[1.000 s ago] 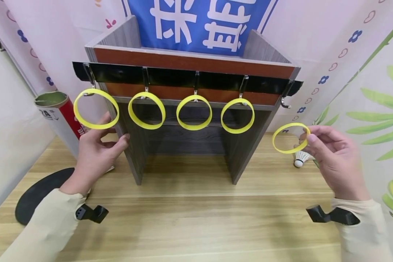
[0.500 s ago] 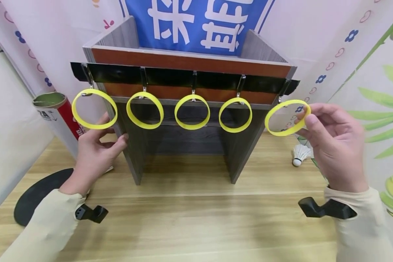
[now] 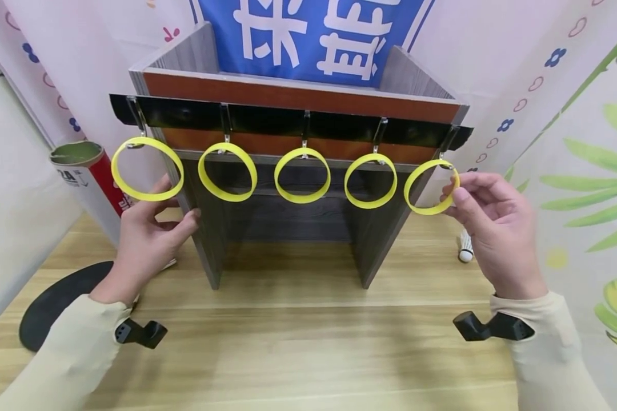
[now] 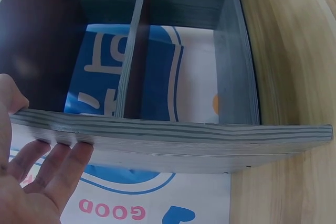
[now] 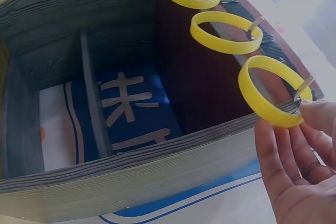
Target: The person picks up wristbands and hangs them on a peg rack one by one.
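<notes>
My right hand (image 3: 499, 228) pinches a yellow ring (image 3: 425, 211) between thumb and fingers at the rightmost metal hook (image 3: 448, 140). In the right wrist view the hook's end shows inside that ring (image 5: 257, 100). Several matching rings, such as the far-left ring (image 3: 146, 197), hang from the other hooks along a black strip (image 3: 267, 120) on the front of a grey wooden shelf unit (image 3: 385, 228). My left hand (image 3: 149, 240) grips the unit's left side panel (image 4: 184, 129), thumb on the inner face and fingers on the outer face.
A red and white tube (image 3: 77, 165) stands open-topped behind my left hand. A black flat rounded object (image 3: 56, 302) lies on the wooden table (image 3: 308, 354) at left. Near my right hand lies a shuttlecock (image 3: 465, 249). Printed curtains and a blue banner (image 3: 308, 40) hang behind.
My right hand has raised its ring from below the rightmost hook and shifted it left, so that it now surrounds the hook's end. The left hand stays on the panel.
</notes>
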`<state>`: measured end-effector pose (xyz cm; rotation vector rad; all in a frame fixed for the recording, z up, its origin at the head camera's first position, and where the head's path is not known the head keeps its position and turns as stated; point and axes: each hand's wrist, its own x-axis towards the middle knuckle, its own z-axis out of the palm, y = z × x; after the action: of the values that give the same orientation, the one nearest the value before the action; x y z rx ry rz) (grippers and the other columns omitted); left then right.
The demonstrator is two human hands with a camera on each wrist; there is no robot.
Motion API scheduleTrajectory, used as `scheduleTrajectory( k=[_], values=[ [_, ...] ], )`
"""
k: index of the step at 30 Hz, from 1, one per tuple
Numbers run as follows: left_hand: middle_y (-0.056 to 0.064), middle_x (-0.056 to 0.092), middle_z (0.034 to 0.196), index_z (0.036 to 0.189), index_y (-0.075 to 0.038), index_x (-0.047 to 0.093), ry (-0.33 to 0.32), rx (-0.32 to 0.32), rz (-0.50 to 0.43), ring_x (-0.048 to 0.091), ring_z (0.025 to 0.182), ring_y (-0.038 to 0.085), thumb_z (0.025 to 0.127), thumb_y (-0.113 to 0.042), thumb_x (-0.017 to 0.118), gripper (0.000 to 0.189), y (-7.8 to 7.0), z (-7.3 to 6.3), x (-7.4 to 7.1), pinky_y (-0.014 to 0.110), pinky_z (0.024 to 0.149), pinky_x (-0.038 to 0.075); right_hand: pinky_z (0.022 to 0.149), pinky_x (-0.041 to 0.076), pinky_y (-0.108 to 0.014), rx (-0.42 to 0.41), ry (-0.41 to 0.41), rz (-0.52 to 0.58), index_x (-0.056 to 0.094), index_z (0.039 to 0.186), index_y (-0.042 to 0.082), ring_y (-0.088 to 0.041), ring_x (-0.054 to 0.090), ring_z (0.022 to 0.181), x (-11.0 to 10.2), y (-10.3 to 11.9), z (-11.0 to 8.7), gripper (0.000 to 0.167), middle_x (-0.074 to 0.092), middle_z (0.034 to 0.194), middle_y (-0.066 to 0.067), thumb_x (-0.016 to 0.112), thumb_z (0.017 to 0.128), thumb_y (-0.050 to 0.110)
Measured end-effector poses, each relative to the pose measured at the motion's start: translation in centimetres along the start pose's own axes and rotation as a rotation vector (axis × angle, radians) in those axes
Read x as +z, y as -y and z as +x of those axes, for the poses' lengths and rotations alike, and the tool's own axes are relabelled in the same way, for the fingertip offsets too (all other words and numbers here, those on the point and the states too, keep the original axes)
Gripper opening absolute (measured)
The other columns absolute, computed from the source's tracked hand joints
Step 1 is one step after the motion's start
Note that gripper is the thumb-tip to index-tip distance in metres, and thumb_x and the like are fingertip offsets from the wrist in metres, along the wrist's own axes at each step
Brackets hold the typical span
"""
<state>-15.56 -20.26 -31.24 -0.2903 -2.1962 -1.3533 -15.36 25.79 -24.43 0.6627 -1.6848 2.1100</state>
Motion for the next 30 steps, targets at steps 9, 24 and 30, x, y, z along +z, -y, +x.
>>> scheduleTrajectory(
  k=[9, 24, 30],
  values=[
    [0.011, 0.054, 0.159, 0.15, -0.014, 0.059, 0.017, -0.008, -0.014, 0.063, 0.102, -0.006, 0.089, 0.001, 0.075, 0.064, -0.4, 0.2, 0.6, 0.004, 0.077, 0.055, 0.081, 0.066, -0.029, -0.014, 0.021, -0.026, 0.066, 0.113, -0.01, -0.021, 0.073, 0.093, -0.5, -0.1, -0.7, 0.021, 0.075, 0.103, -0.014, 0.055, 0.097, -0.018],
    [0.011, 0.062, 0.15, 0.147, -0.014, 0.061, 0.043, 0.039, 0.081, 0.059, 0.105, -0.015, 0.092, -0.007, 0.075, 0.058, -0.7, 0.0, 0.4, 0.001, 0.078, 0.052, 0.086, 0.066, -0.031, 0.013, 0.091, 0.041, 0.063, 0.123, -0.011, -0.02, 0.072, 0.1, -2.7, -0.4, -1.2, 0.026, 0.072, 0.113, -0.011, 0.044, 0.105, -0.009],
    [0.018, 0.065, 0.143, 0.147, -0.01, 0.059, 0.104, 0.063, 0.165, 0.053, 0.109, -0.021, 0.093, -0.012, 0.077, 0.056, -0.8, -1.0, -1.0, -0.003, 0.077, 0.047, 0.085, 0.065, -0.027, 0.04, 0.01, -0.107, 0.064, 0.121, -0.009, -0.017, 0.074, 0.099, -4.4, -2.1, -2.2, 0.022, 0.074, 0.111, -0.008, 0.05, 0.106, -0.003]
  ],
)
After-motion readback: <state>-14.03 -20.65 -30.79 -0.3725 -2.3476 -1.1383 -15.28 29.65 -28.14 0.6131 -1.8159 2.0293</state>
